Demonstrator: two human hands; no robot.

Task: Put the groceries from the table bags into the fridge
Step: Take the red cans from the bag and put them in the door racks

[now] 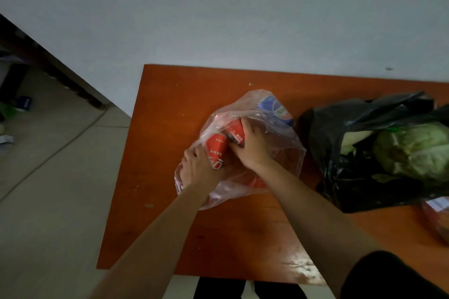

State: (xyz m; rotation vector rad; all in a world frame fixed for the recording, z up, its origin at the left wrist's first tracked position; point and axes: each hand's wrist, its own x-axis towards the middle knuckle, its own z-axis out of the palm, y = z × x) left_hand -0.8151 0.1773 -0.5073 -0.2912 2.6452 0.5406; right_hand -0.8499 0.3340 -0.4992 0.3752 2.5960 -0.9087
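**Item:** clear plastic bag (279, 153), lying slack on the desk (170, 104), mouth towards the person.

**Contents seen:** two red cans side by side, and a blue-labelled pack (275, 108) at the far end. More red shows through the film lower down, but what it is cannot be told.

**Step in hand:** unloading, judged early, with cans being taken from the bag. No fridge is in view.

**Left hand** (196, 167): fingers curled round the lower end of the near red can (216, 148).

**Right hand** (252, 147): fingers (246, 126) wrapped over the far red can (234, 132), gripping it from above.

**Next move, as judged:** lift both cans clear of the loose film without dragging the bag along, then carry them off.

**Adjacent:** black bag (352, 189), open, holding a cabbage (418, 150), just beside the clear one.
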